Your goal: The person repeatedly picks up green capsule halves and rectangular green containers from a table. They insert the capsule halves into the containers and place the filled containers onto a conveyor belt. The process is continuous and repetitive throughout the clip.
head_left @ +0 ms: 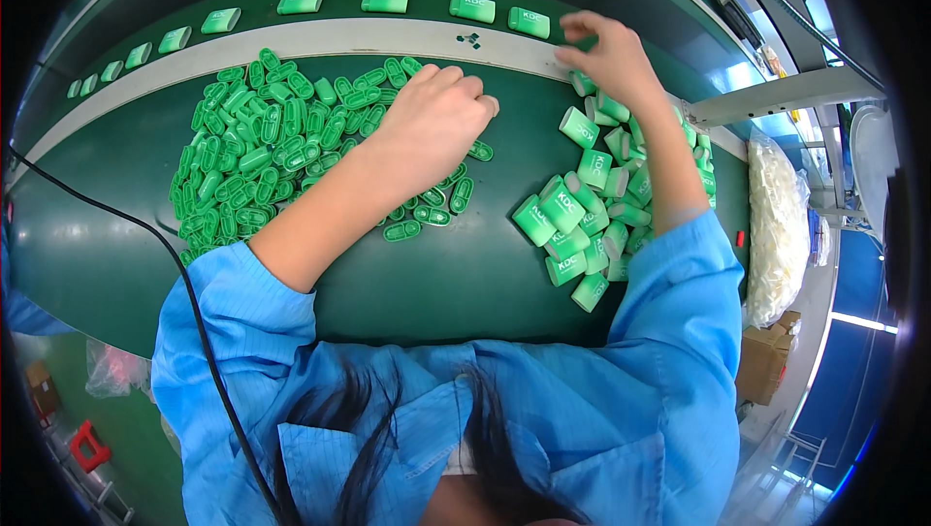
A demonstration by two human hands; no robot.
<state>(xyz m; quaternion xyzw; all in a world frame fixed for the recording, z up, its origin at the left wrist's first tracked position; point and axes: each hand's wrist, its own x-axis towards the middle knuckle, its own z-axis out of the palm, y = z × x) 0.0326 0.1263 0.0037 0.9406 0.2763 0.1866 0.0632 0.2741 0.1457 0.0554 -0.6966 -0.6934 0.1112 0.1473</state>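
Observation:
My left hand (436,124) is curled closed over the right edge of a heap of small green oval plastic pieces (281,138). Its fingertips are turned away, so anything inside them is hidden. At the upper right, my right hand (611,59) has thumb and fingers apart, with nothing seen between them. It hovers just right of a green and white printed case (529,22), the last in a spaced row on the far strip. Below that hand lies a loose pile of similar cases (593,169), some showing pale ends, partly covered by my right forearm.
A pale rail (339,36) separates the dark green work surface (427,284) from the far strip, with tiny dark bits (468,40) on it. A black cable (184,264) crosses at left. Rightward are a stuffed clear bag (776,225), a carton (763,363) and a metal arm (786,95).

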